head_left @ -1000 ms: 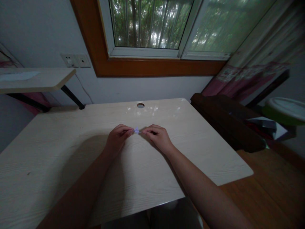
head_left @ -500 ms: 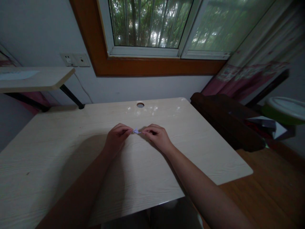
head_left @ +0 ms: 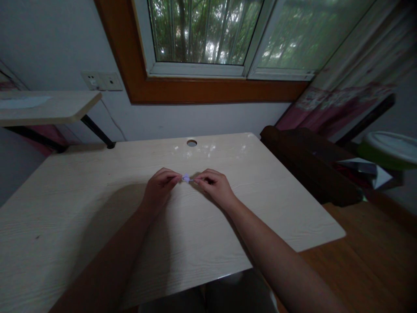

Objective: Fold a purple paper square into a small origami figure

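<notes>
- Pale wood-grain surface, with a round hole near its far edge
- White-framed window inside a brown wooden surround, green leaves showing through the glass
- Pale wall with outlet plates left of the window
- Raised shelf on black legs, at the left
- Cream and pink patterned curtain, right
- Dark brown furniture beside the surface
- Brown wooden floor, lower right
- Dim daylight, small glints near the hole

The small held piece has pale violet colour. The desk is cream, with wood grain. The curtain shows pink below a floral band.
</notes>
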### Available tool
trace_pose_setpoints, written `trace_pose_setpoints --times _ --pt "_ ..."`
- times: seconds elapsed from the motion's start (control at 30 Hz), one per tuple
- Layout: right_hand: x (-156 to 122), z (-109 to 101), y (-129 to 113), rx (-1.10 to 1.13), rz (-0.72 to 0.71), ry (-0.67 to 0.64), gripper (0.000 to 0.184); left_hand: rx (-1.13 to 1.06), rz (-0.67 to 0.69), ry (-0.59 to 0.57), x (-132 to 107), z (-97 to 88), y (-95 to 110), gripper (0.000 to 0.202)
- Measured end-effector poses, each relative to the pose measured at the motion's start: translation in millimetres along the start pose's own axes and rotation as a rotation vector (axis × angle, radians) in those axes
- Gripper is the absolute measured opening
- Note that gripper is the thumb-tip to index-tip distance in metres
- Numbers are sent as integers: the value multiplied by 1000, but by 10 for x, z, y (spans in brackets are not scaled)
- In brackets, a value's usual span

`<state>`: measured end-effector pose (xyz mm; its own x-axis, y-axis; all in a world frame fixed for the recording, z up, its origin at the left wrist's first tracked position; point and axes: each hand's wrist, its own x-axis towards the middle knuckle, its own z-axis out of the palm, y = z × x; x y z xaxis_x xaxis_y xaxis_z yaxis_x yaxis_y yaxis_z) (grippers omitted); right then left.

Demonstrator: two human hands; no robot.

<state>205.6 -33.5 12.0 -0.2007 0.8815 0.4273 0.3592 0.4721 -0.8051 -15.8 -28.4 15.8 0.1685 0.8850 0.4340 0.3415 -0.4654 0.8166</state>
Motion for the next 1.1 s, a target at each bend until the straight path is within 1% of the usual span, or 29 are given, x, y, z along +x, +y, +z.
trace_pose_setpoints --times 0.17,0.23,0.33,0.5,0.67,0.9,1.1 --pt "4 -9 -12 -10 -15 38 13 -114 -73 -4 -9 57 -70 19" --pt "7 -13 -19 -13 -15 45 13 -144 -107 -26 -13 79 -99 20" --pt "8 -17 -32 -7 -22 36 12 -128 -128 -68 -14 88 -108 19" --pt "3 -14 -33 8 -62 28 11 -43 -101 -90 -5 60 -68 16" --pt "3 2 -11 4 -112 22 11 21 -45 -99 -3 40 -65 15" --pt "2 14 -15 -8 -149 11 10 -25 -3 -79 -17 36 -53 12" --pt "-6 25 -33 -22 -135 4 12 -29 41 -54 -14 32 -52 10"
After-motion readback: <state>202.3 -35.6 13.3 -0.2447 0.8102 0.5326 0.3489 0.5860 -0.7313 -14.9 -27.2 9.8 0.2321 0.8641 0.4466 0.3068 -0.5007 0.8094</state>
